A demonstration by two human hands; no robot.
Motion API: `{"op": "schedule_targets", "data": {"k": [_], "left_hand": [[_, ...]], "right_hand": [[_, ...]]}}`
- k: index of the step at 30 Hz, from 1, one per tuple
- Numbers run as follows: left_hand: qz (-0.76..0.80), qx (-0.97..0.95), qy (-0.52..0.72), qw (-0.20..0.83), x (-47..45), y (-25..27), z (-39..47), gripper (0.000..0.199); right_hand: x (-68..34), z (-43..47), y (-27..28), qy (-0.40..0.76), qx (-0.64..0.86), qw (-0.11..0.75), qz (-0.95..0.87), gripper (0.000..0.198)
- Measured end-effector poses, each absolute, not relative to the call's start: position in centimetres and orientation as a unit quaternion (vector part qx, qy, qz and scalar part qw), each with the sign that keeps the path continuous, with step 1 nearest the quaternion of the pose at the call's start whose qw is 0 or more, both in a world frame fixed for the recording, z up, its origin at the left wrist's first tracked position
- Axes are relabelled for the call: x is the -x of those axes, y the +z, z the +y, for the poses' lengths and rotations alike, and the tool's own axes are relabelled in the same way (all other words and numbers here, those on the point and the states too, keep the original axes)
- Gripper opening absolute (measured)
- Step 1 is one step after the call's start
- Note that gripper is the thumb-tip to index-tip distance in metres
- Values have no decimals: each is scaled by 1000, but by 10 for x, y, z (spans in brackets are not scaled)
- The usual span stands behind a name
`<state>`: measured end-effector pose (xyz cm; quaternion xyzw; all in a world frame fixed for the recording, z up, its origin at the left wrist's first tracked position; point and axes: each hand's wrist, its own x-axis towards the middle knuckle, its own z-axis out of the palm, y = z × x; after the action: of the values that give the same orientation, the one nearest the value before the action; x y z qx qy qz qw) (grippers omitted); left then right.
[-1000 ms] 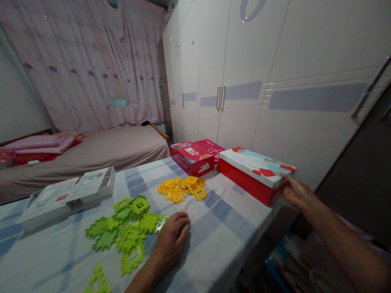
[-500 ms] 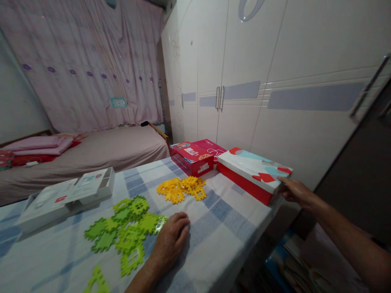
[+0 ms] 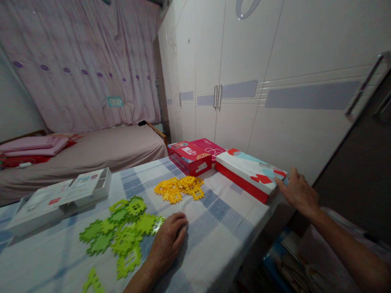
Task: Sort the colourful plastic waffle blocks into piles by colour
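Note:
My left hand point(image 3: 168, 240) rests on the checked tablecloth with its fingers loosely bent, holding nothing. Beside it lies a pile of green plastic building plates point(image 3: 128, 234) with toothed edges and window cut-outs. Farther back is a heap of yellow building plates point(image 3: 179, 188). At the right, my right hand point(image 3: 297, 193) is at the near corner of a red box with a white, blue and red lid point(image 3: 249, 171). Its thumb touches the lid's edge, while the other fingers are raised and apart. One green triangular piece point(image 3: 93, 280) lies near the front edge of the view.
Two red boxes, one being a printed carton point(image 3: 191, 158), stand at the back by the white wardrobe point(image 3: 235, 130). A shallow white box point(image 3: 61, 199) lies at the left. Behind the table is a bed point(image 3: 122, 142). The table edge drops off at the right.
My right hand has lifted its fingers from the lidded box's end and spread them, with the thumb still at the lid. My left hand stays in place. The view has shifted slightly.

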<state>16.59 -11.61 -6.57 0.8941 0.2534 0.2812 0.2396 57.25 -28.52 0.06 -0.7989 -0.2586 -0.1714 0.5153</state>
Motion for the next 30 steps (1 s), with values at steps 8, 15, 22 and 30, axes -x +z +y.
{"op": "schedule_targets", "data": {"k": [8,15,22,30], "left_hand": [[270,-877,305,257,-166,-58,-125,27],[287,-876,291,256,-159,-26,-132,22],[449,-854,262,15,-78,3,-55,27],[622,-754,172,-126,4,-5,51,41]], "right_hand": [[-490,-250,-13,-251,707,302,-589,43],[-429,-200,-69,-93,667,292,-680,39],[-439,-187,-94,-87,673,261,-687,44],[-457,-186,-111,-107,651,262,-705,43]]}}
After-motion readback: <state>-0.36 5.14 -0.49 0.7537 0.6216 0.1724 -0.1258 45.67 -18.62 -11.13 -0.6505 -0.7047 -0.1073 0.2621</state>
